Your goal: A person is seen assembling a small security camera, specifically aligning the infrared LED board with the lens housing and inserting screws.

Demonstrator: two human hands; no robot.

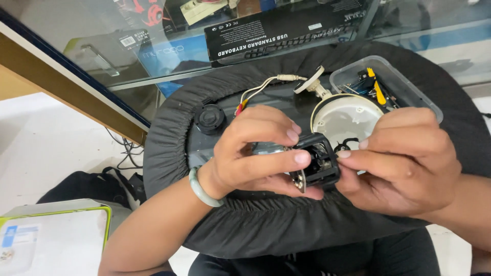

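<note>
My left hand (261,151) and my right hand (404,163) together hold a small black camera module (318,164) with a metal plate at its lower left. My left fingers pinch its top and left side; my right fingers grip its right side. A pale green bangle (200,188) sits on my left wrist. Just behind the module lies a round white dome housing (343,118) with a white bracket (313,82) and a white cable with red and yellow wires (255,92). A black round lens cap (209,118) rests left of my left hand.
Everything lies on a round tray covered in black cloth (255,225). A clear plastic box (384,81) of small parts with a yellow tool is at the back right. A glass display case (153,51) with boxed goods stands behind. A white, green-edged box (56,237) is at lower left.
</note>
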